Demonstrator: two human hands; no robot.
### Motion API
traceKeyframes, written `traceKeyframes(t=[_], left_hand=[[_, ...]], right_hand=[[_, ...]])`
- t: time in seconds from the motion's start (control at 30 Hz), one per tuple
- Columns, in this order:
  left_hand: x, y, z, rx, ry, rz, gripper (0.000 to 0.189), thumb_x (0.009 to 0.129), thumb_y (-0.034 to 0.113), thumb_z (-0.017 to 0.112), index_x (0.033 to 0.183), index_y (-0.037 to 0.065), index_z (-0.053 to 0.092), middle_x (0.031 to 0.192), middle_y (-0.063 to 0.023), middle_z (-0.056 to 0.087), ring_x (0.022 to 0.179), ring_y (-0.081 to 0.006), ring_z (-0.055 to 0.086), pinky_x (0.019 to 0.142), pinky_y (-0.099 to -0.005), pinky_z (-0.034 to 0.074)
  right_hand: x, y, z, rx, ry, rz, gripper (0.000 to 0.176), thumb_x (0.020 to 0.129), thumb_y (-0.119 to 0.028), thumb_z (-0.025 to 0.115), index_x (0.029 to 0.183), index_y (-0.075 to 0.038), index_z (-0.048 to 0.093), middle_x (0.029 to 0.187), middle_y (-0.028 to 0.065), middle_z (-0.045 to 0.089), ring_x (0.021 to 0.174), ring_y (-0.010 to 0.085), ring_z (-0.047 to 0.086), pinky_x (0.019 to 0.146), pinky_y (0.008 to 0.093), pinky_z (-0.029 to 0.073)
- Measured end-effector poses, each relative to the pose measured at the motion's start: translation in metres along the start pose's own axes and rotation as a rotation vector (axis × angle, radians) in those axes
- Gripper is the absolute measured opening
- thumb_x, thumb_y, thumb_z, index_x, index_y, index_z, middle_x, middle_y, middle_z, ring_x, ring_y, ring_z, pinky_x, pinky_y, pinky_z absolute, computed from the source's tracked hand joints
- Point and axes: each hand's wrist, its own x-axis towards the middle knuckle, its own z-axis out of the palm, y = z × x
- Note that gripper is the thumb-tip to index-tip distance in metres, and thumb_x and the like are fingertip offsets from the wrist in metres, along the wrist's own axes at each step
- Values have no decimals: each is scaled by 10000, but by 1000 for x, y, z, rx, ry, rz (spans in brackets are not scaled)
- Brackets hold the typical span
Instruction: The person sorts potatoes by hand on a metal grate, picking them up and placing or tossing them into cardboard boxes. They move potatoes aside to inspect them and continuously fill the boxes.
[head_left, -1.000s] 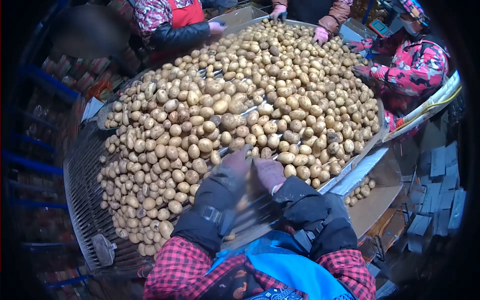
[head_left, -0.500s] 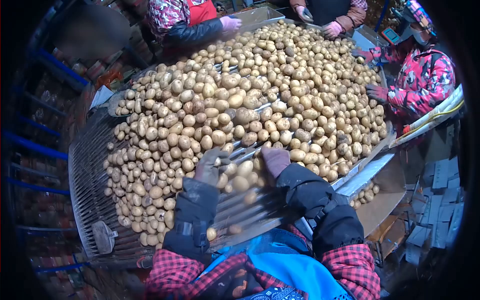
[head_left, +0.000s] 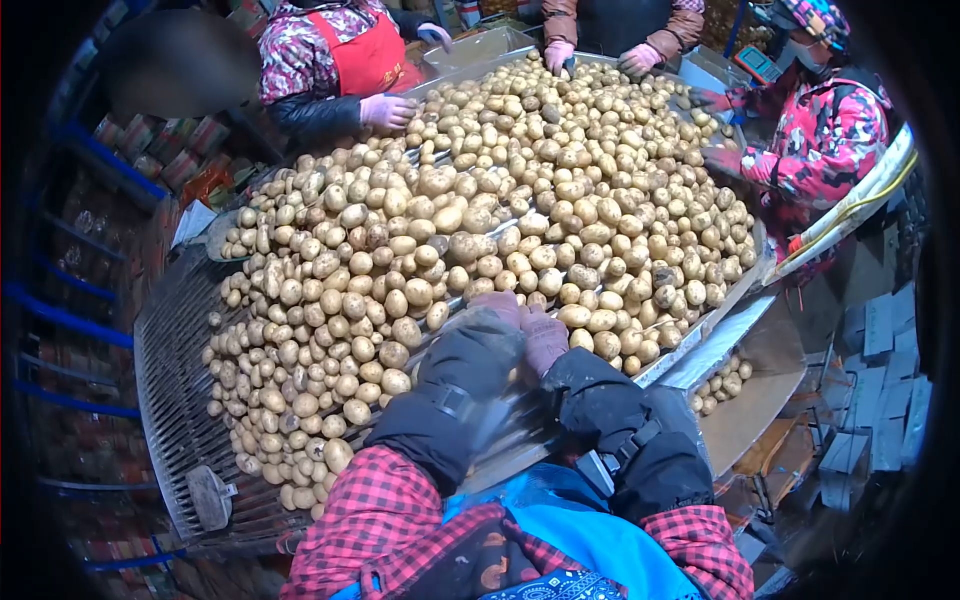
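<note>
A large heap of potatoes point(head_left: 330, 290), pale and partly soiled, covers a slatted metal table point(head_left: 185, 345). My left hand point(head_left: 497, 308), in a pinkish glove, reaches to the heap's near edge; the forearm is blurred and its fingers are mostly hidden. Right beside it, my right hand point(head_left: 543, 338), in a mauve glove, is against the potatoes at the same edge. Its fingertips point away from me, so I cannot make out what either hand holds. Bare slats show beneath my forearms.
Co-workers stand around the far side, with gloved hands point(head_left: 388, 111) at the heap. A cardboard box point(head_left: 755, 400) with potatoes stands at the right below a metal chute point(head_left: 715, 345). A small scoop-like metal piece point(head_left: 209, 498) lies at the table's left front. Stacked boxes point(head_left: 880, 380) are farther right.
My left hand has moved right, beside my right hand. The potatoes that were blurred between my hands are no longer visible there. The co-worker at upper left has shifted a hand to the heap.
</note>
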Motion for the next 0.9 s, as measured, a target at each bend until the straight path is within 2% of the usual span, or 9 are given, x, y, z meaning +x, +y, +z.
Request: traceKeyframes(t=[0.1,0.2,0.27,0.4,0.47,0.57,0.67,0.77,0.9], left_hand=[[-3,2,6,45,10,-27,385,874,325,620,1204,133,669,1184,-162,662,1022,-376,648,908,-441,508],[-11,3,10,87,27,-34,383,875,329,620,1200,133,672,1183,-165,660,1020,-379,647,906,-445,507],[-23,-2,16,85,48,-34,382,875,331,620,1198,133,673,1183,-166,659,1018,-380,646,905,-447,507],[-47,-32,12,-370,287,61,325,888,280,658,1185,152,687,1100,-144,691,938,-290,684,805,-396,546],[-92,-41,-25,-1310,390,-129,303,912,193,689,1203,109,672,1008,-81,690,859,-148,668,737,-287,552],[-142,-62,-34,-1670,561,-32,342,951,159,667,1241,-10,606,997,-63,662,823,-97,629,755,-224,543],[-178,-38,-31,-1154,558,163,399,938,184,681,1288,19,581,1143,-93,662,1056,-194,628,925,-326,517],[-188,-18,-13,-592,537,427,418,920,154,649,1301,19,545,1218,-169,595,1152,-278,571,1005,-399,457],[-216,-22,1,-1226,521,214,534,938,186,651,1405,21,452,1213,-162,591,1147,-259,588,971,-355,490]], right_hand=[[-4,2,0,-2,101,-58,336,846,-130,596,1172,-68,543,1051,184,636,922,334,682,669,463,547],[-10,-6,-10,-65,-213,37,330,884,-154,555,1202,-70,537,958,167,680,873,345,691,652,465,541],[-10,-15,-23,-59,-155,3,708,702,-172,743,1311,49,457,929,152,689,879,349,698,727,438,553],[9,7,-12,10,-132,-53,378,799,-182,707,1109,-3,585,859,141,682,853,282,710,721,406,561],[9,30,-1,987,-188,223,234,940,-194,582,1113,-38,598,887,85,697,809,241,703,664,370,558],[-43,3,-56,2123,-314,349,301,979,-228,565,1217,-44,562,1135,102,658,1039,258,660,877,392,564],[-79,-44,-57,2519,-518,516,383,996,-240,526,1318,-33,519,1262,153,601,1145,324,611,952,464,530],[-96,-54,-4,2912,-759,207,428,973,-235,519,1316,20,505,1310,212,558,1210,396,548,1034,523,458],[-116,-53,14,2818,-674,649,471,951,-129,511,1398,-14,417,1367,194,515,1243,364,526,1025,460,476]])
